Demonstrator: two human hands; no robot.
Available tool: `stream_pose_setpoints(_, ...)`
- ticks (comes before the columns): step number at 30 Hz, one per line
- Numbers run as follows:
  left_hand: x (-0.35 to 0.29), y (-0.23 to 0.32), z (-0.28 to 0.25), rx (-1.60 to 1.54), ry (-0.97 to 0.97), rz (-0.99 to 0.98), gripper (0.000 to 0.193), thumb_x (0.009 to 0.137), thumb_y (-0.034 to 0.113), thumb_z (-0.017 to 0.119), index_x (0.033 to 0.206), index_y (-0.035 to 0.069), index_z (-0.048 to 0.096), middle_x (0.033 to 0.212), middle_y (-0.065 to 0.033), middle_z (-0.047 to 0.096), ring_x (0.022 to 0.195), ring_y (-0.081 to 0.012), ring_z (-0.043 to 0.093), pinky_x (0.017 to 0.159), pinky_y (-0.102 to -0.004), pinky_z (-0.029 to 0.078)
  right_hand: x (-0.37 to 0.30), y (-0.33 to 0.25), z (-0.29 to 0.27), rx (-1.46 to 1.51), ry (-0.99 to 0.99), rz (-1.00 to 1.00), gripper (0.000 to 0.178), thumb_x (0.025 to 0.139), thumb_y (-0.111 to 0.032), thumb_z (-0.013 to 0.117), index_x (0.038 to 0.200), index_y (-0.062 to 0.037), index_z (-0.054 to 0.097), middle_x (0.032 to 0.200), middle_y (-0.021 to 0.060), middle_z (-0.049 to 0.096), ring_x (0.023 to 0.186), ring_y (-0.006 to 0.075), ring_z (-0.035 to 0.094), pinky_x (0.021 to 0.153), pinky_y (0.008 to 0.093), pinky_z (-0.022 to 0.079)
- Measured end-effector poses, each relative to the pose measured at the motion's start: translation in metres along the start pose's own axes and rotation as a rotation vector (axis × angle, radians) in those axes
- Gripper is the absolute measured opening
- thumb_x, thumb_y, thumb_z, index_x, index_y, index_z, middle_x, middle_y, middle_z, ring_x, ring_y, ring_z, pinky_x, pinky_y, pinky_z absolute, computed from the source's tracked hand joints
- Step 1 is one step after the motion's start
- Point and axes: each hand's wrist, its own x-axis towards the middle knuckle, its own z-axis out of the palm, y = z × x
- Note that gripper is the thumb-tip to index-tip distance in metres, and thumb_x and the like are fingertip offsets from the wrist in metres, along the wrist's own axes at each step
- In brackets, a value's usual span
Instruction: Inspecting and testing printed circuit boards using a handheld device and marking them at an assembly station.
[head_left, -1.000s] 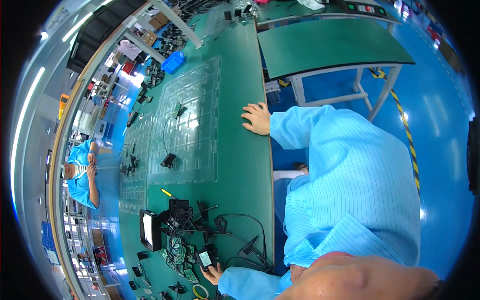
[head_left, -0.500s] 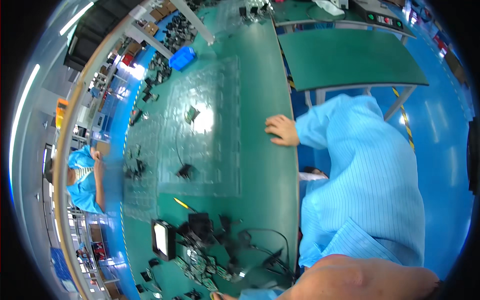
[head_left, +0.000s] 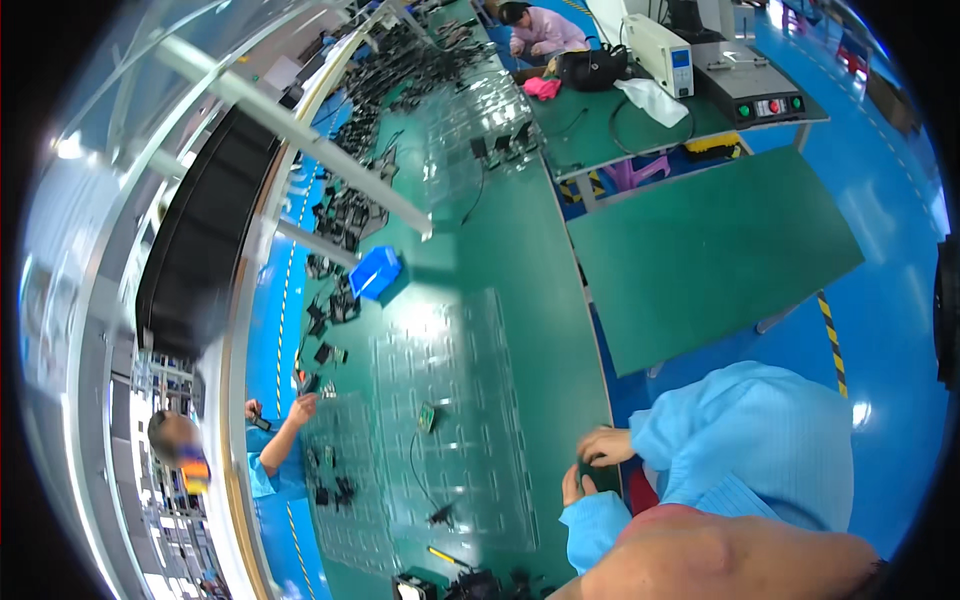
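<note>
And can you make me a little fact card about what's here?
Left hand: by the table edge, nothing visible held
Right hand: close beside it, fingers bent
Table: green
On it: clear plastic tray, blue bin
On the tray: green circuit board with cable
Opposite side: another person's arm

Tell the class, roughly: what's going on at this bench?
A person's left hand and right hand are close together at the edge of the green table; whether they hold anything is unclear. A clear tray beyond bears a circuit board and a dark block. Across the table, a co-worker's hand is at a dark part.
</note>
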Motion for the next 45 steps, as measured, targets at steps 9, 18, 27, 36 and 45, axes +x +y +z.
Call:
stream_pose_setpoints(9, 0.149, 0.096, 0.129, 0.839, -0.399, -0.334, 0.082, 0.073, 0.043, 0.06, 0.137, 0.016, 0.016, 0.142, -0.0148, 0.011, 0.129, -0.0362, 0.014, 0.099, -0.0498, 0.026, -0.127, 0.167, -0.316, -1.022, 0.839, 1.051, 0.045, 0.072, -0.017, 0.055, 0.114, -0.006, 0.046, 0.128, 0.0129, 0.038, 0.118, 0.0289, 0.035, 0.088, 0.0491, 0.03)
stream_pose_setpoints(18, 0.177, 0.085, 0.186, 1.198, -0.333, -0.716, 0.111, 0.062, 0.065, 0.061, 0.139, 0.022, -0.005, 0.144, -0.0124, -0.01, 0.131, -0.0408, 0.0, 0.104, -0.0528, 0.015, -0.136, 0.195, -0.327, -1.156, 0.757, 1.485, 0.055, 0.084, -0.033, 0.046, 0.13, -0.0067, 0.033, 0.139, 0.0124, 0.026, 0.129, 0.0273, 0.022, 0.101, 0.0493, 0.018)
stream_pose_setpoints(27, 0.187, 0.09, 0.191, 1.267, -0.343, -0.768, 0.114, 0.06, 0.067, 0.061, 0.138, 0.024, -0.01, 0.143, -0.011, -0.017, 0.131, -0.0406, -0.005, 0.103, -0.0553, 0.013, -0.126, 0.195, -0.337, -1.148, 0.754, 1.48, 0.055, 0.082, -0.032, 0.05, 0.128, -0.0066, 0.035, 0.139, 0.0127, 0.025, 0.129, 0.0271, 0.021, 0.102, 0.0488, 0.017)
stream_pose_setpoints(36, 0.193, 0.081, 0.194, 1.221, -0.393, -0.901, 0.117, 0.058, 0.068, 0.062, 0.138, 0.025, -0.012, 0.143, -0.0101, -0.017, 0.13, -0.0417, -0.006, 0.103, -0.0568, 0.011, -0.126, 0.189, -0.34, -1.112, 0.749, 1.51, 0.057, 0.081, -0.032, 0.05, 0.129, -0.0059, 0.033, 0.139, 0.0137, 0.023, 0.13, 0.0272, 0.02, 0.102, 0.0482, 0.016)
stream_pose_setpoints(45, 0.186, 0.083, 0.194, 1.218, -0.392, -0.845, 0.118, 0.057, 0.069, 0.062, 0.138, 0.024, -0.011, 0.144, -0.0106, -0.016, 0.13, -0.042, -0.004, 0.102, -0.057, 0.012, -0.137, 0.187, -0.335, -1.086, 0.734, 1.537, 0.057, 0.082, -0.032, 0.049, 0.13, -0.0064, 0.032, 0.14, 0.0129, 0.023, 0.13, 0.0273, 0.02, 0.102, 0.0477, 0.015)
